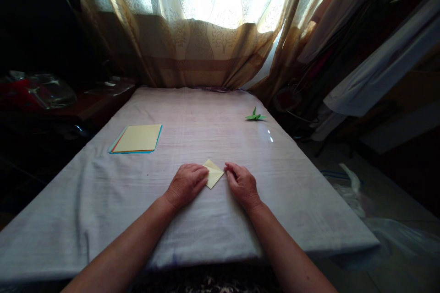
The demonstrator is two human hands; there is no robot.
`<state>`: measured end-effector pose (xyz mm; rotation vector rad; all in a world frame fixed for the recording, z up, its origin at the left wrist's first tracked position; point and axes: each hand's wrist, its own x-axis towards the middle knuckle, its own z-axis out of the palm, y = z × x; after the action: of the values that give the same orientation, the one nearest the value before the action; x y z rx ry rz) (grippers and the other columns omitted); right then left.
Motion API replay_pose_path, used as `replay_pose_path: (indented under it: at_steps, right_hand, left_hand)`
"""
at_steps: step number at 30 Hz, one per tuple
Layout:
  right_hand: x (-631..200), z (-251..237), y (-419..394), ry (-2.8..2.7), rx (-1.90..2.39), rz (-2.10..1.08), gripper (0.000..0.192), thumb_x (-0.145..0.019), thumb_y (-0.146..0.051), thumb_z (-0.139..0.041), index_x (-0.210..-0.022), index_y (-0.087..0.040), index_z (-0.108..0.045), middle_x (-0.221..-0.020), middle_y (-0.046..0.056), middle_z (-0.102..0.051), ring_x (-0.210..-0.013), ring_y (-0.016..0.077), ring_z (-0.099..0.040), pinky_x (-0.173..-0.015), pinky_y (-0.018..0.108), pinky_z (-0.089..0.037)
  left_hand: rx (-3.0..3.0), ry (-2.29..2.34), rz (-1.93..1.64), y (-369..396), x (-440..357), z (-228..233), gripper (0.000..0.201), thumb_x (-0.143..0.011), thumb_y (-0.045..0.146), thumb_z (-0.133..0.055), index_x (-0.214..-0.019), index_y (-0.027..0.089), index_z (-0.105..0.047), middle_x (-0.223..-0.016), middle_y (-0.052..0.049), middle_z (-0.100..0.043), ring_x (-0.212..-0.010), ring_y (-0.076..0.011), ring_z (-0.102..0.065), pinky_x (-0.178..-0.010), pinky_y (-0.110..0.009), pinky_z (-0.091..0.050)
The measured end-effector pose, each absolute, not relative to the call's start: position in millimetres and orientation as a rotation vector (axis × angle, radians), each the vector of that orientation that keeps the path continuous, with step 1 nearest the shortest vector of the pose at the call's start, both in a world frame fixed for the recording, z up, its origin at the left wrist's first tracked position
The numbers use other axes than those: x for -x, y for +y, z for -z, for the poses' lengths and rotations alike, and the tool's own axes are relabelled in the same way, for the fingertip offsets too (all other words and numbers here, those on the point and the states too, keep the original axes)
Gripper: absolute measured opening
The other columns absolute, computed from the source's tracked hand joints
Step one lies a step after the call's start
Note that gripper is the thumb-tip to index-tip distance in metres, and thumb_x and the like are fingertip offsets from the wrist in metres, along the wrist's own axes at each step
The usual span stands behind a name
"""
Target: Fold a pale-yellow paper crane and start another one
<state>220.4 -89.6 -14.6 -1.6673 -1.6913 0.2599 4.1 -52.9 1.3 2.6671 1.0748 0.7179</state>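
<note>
The small pale-yellow folded paper square is lying on the white cloth-covered table, turned corner-up like a diamond, between both hands. The left hand is pressing flat on its 9 o'clock corner, fingers together. The right hand is sitting at 3 o'clock, its curled fingertips pinching that corner. Both hands are touching the paper equally closely.

A stack of coloured paper sheets is lying at 10 o'clock, and a green origami crane at 1 o'clock.

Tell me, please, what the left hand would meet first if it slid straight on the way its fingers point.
The left hand already rests on the folded yellow paper; going on, it would probably meet the right hand pinching the far corner.
</note>
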Motion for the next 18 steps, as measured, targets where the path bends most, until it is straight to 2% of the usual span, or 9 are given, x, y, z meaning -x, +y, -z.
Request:
replay_pose_path:
  at_steps: [6,10,18]
  right_hand:
    - [-220.0,11.8,-91.0,-1.758,1.644,-0.250,0.032,-0.088,-0.022,-0.047,-0.111,-0.023,-0.070,-0.097,0.006,-0.074,-0.090,0.0195,-0.066,-0.088,0.033,-0.052]
    - [-219.5,12.8,-91.6,-1.719,1.618,-0.272,0.031,-0.087,-0.025,-0.048,-0.108,-0.022,-0.070,-0.096,0.006,-0.074,-0.089,0.0198,-0.067,-0.087,0.034,-0.053]
    - [-216.5,13.7,-89.2,-1.492,1.511,-0.593,0.030,-0.084,-0.029,-0.051,-0.107,-0.023,-0.068,-0.090,0.002,-0.076,-0.078,0.0170,-0.071,-0.077,0.031,-0.057]
  left_hand:
    - [-2.563,1.122,-0.771,-44.5,10.2,6.5,0.030,-0.089,0.023,-0.054,-0.119,0.021,-0.061,-0.114,-0.008,-0.071,-0.105,-0.0222,-0.065,-0.096,-0.041,-0.047]
    - [-2.519,1.164,-0.787,-42.2,18.3,9.4,0.038,-0.087,0.023,-0.057,-0.125,0.021,-0.055,-0.110,-0.006,-0.072,-0.106,-0.0214,-0.065,-0.097,-0.040,-0.047]
    - [-2.487,1.221,-0.777,-46.8,13.5,5.2,0.033,-0.083,0.022,-0.059,-0.116,0.022,-0.061,-0.112,-0.007,-0.071,-0.107,-0.0226,-0.064,-0.097,-0.041,-0.047]
